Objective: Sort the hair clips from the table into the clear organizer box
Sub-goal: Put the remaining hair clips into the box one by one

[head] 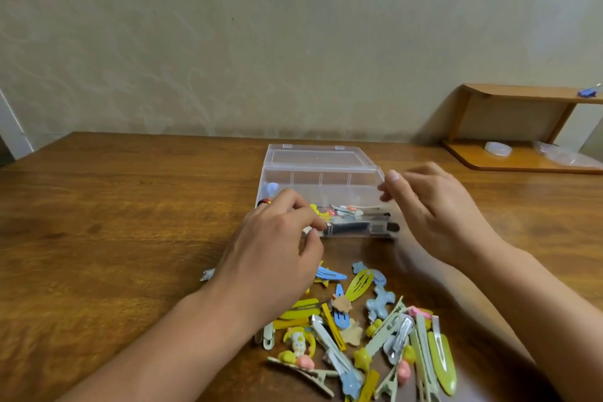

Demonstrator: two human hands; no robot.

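Both hands work at the open clear organizer box [321, 186] while most hair clips wait in a heap.

The left hand [277, 248] curls its fingertips at the box's near wall, apparently pinching a small clip, though what it holds is hard to make out. The right hand [434, 209] hovers, blurred, fingers loosely bent and empty, likely poised to steady the box. A few clips already lie in the near compartments; the pile of hair clips [359, 333] sits on the wooden table [114, 222] just below, within easy reach of either hand.
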